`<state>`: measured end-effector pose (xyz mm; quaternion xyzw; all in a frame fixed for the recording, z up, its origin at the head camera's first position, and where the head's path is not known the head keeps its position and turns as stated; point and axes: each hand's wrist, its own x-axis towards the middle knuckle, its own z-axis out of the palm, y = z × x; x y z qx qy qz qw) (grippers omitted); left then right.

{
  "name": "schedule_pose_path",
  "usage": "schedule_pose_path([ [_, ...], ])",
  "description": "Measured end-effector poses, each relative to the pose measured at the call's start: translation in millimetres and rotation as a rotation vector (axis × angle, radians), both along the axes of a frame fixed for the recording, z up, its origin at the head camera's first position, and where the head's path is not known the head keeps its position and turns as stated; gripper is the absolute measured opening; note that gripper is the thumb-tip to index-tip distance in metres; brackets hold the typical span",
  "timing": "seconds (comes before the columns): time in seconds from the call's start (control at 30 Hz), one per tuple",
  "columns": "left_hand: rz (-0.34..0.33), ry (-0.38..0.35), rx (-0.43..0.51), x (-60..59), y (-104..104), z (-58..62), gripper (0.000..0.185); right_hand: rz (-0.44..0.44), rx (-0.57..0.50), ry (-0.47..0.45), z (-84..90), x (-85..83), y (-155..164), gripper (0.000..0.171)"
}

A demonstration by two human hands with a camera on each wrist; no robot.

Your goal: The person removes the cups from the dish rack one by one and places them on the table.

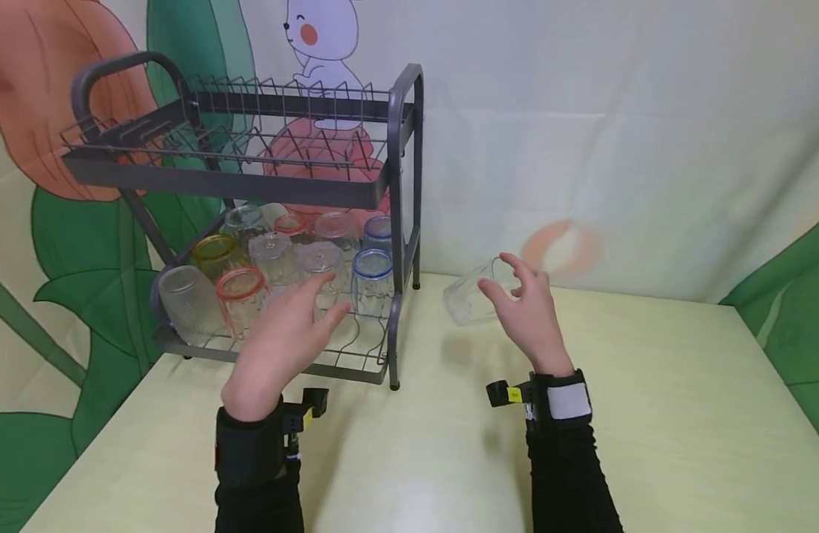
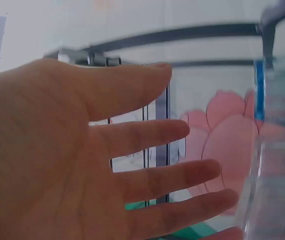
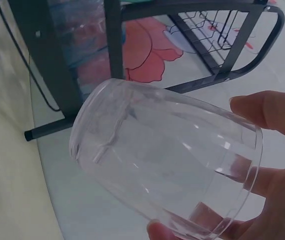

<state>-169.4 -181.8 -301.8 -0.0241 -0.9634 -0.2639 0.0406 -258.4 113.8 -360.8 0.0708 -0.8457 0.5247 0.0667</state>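
My right hand [image 1: 530, 320] grips a clear drinking glass [image 1: 467, 297] near its rim, thumb on one side and fingers on the other. In the right wrist view the glass [image 3: 157, 150] is tilted, its thick base toward the rack and its mouth toward the palm; nothing shows inside it. My left hand [image 1: 279, 344] is held in front of the rack's lower shelf, and the left wrist view shows its fingers [image 2: 167, 180] straight and holding nothing. Nearest to it are a ribbed clear glass [image 1: 321, 259] and a blue-rimmed glass [image 1: 372, 275] on that shelf.
A dark two-tier dish rack [image 1: 376, 194] stands at the left of the pale table [image 1: 655, 414]. Its lower tier bears several upturned glasses, including a red-rimmed one [image 1: 241, 285] and a yellow-rimmed one [image 1: 217, 252]. A printed curtain [image 1: 615, 163] hangs behind.
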Motion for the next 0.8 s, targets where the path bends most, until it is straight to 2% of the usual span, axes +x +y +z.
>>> schedule_pose_path([
  [0.07,0.044,0.009,0.004,1.1,-5.2,-0.2,0.060,-0.003,0.022,0.007,-3.0,-7.0,0.3,0.065],
  [0.27,0.206,0.100,0.003,0.9,-13.8,-1.1,0.059,0.003,0.081,0.021,-9.9,-26.9,-0.3,0.065],
  [0.37,0.248,0.120,-0.009,-1.2,-17.2,-2.5,0.060,-0.008,0.121,0.050,-11.4,-35.2,-1.0,0.065],
  [0.57,0.251,0.070,-0.004,-4.9,-26.6,-8.4,0.063,-0.048,0.182,0.085,-16.7,-44.8,-0.8,0.064],
  [0.7,0.223,0.020,0.006,-7.7,-31.7,-12.2,0.065,-0.068,0.217,0.093,-25.8,-49.2,0.1,0.063],
  [0.8,0.210,0.009,0.006,-9.5,-33.2,-14.3,0.066,-0.082,0.237,0.094,-31.8,-51.8,-0.1,0.062],
])
